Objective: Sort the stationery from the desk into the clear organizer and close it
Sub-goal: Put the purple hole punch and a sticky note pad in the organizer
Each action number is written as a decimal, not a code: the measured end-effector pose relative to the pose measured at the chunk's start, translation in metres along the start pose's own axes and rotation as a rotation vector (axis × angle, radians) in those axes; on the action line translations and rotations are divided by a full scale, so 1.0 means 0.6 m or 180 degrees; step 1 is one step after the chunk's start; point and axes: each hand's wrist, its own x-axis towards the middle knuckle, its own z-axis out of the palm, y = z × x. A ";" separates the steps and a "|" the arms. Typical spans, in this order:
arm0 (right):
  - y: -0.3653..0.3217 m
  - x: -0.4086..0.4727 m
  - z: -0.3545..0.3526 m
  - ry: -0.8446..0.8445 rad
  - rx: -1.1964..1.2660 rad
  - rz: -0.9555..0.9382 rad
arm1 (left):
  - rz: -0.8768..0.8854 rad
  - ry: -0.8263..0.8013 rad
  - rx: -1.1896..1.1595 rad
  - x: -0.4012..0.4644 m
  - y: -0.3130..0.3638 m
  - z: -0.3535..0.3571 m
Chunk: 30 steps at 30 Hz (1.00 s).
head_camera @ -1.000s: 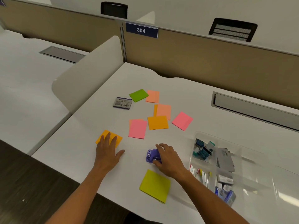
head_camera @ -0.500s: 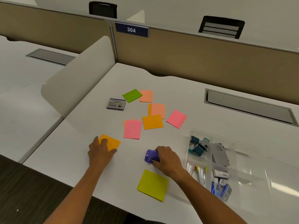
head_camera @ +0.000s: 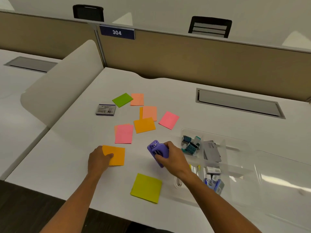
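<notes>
Already the clear organizer (head_camera: 235,145), at four o'clock, holds several items, lid open. Scattered sticky notes (head_camera: 144,125) remain at twelve. Right hand (head_camera: 173,157) grips the purple stapler (head_camera: 157,152); left hand (head_camera: 99,159) pinches an orange note (head_camera: 117,156).

White desk (head_camera: 193,101). Purple stapler (head_camera: 157,153). Notes: orange (head_camera: 116,156) near left, yellow-green (head_camera: 146,188) nearest, pink (head_camera: 123,133) and (head_camera: 168,120), green (head_camera: 122,100) far. Navy sign (head_camera: 117,32), white numerals.
</notes>
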 end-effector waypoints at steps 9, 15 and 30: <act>0.033 -0.012 -0.113 0.0893 0.0695 0.0338 | 0.0525 -0.0117 -0.0960 -0.057 0.115 0.019; 0.093 -0.029 -0.194 0.1387 0.0608 0.0675 | 0.0668 -0.0337 -0.1503 -0.106 0.206 0.051; 0.246 -0.051 -0.304 0.1675 -0.0334 0.1540 | 0.1104 -0.0874 -0.1747 -0.202 0.313 0.123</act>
